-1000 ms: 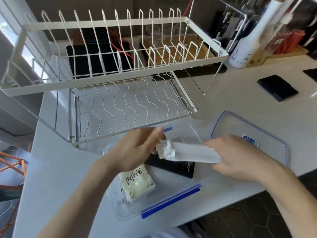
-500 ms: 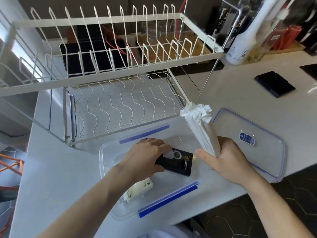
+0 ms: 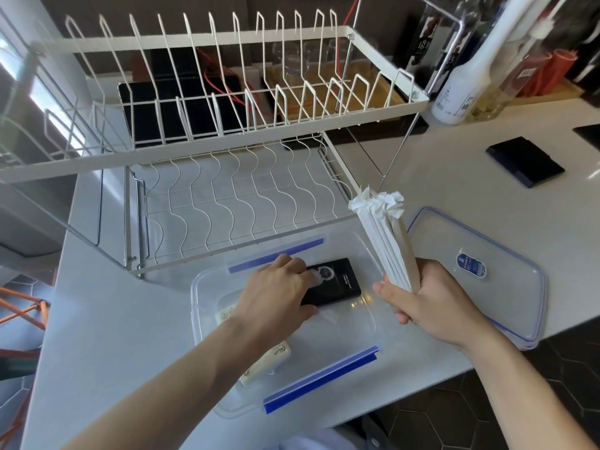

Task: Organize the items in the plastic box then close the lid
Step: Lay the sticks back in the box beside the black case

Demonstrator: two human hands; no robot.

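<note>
White counter (image 3: 454, 177): rack (image 3: 227, 203), box (image 3: 207, 287), lid (image 3: 506, 287), bottle (image 3: 464, 82).

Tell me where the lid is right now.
The lid lies flat on the counter, right of the plastic box, just beyond the right hand.

cream packet (image 3: 280, 352): mostly buried under the left forearm, only two bits of it showed, printing unreadable
black box (image 3: 337, 282): its left end sat under the left hand (image 3: 276, 293), small text way too tiny to read
paper-wrapped bundle (image 3: 386, 241): bottom end swallowed by the right hand (image 3: 431, 303), couldn't count the pieces
lid (image 3: 506, 287): sticker text was too small to read
white bottle (image 3: 467, 79): top cut off by the frame edge, label unreadable
dish rack (image 3: 207, 125): left side ran out of frame
</note>
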